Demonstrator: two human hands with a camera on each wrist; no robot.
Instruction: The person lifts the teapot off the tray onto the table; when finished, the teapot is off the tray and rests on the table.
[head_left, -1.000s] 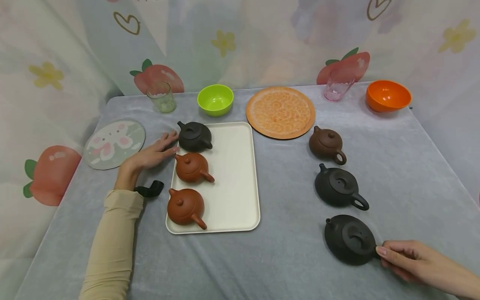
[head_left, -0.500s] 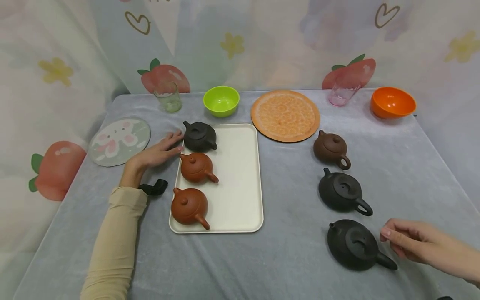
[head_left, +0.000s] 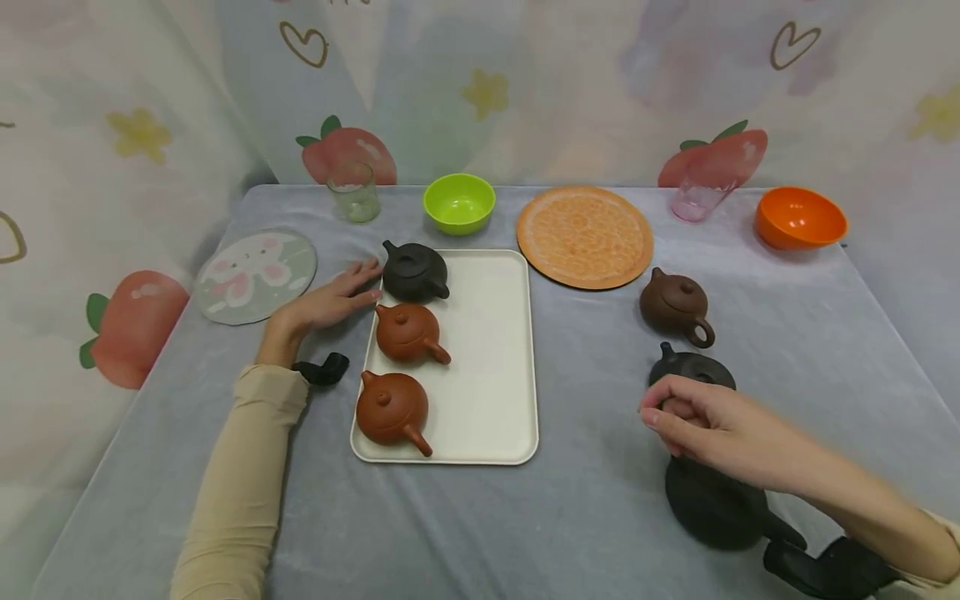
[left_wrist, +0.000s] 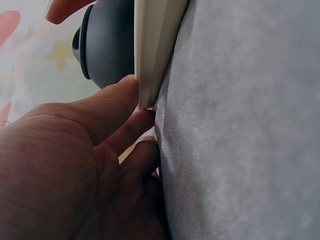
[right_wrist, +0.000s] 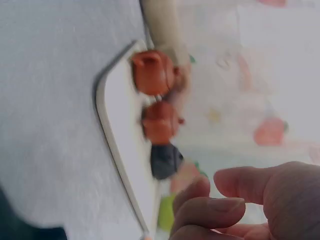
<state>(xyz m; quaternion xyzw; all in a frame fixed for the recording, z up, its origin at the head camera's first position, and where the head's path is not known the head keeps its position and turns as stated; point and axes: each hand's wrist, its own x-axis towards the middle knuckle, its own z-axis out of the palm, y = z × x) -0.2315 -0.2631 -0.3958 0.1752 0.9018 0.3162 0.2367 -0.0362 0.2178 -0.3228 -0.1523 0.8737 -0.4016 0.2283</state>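
On the cream tray (head_left: 487, 375) stand a black teapot (head_left: 414, 272) and two reddish-brown teapots, the middle one (head_left: 408, 333) and the near one (head_left: 392, 408). My left hand (head_left: 326, 304) touches the tray's left edge beside the black teapot; in the left wrist view the thumb (left_wrist: 117, 102) rests against the rim. To the right, my right hand (head_left: 705, 421) hovers above two black teapots, the far one (head_left: 693, 365) and the near one (head_left: 716, 504), partly hiding both. Its fingers are loosely bent around nothing. Beyond them sits a dark brown teapot (head_left: 675, 304).
Along the back stand a clear green glass (head_left: 356, 196), a lime bowl (head_left: 459, 204), a round orange mat (head_left: 585, 237), a pink glass (head_left: 697, 200) and an orange bowl (head_left: 800, 218). A bunny-print mat (head_left: 258, 275) lies left. Grey cloth (head_left: 600, 517) covers the table.
My right hand has let go of the near black teapot's handle and moved left and away from me over the black teapots. My left hand stays at the tray edge.
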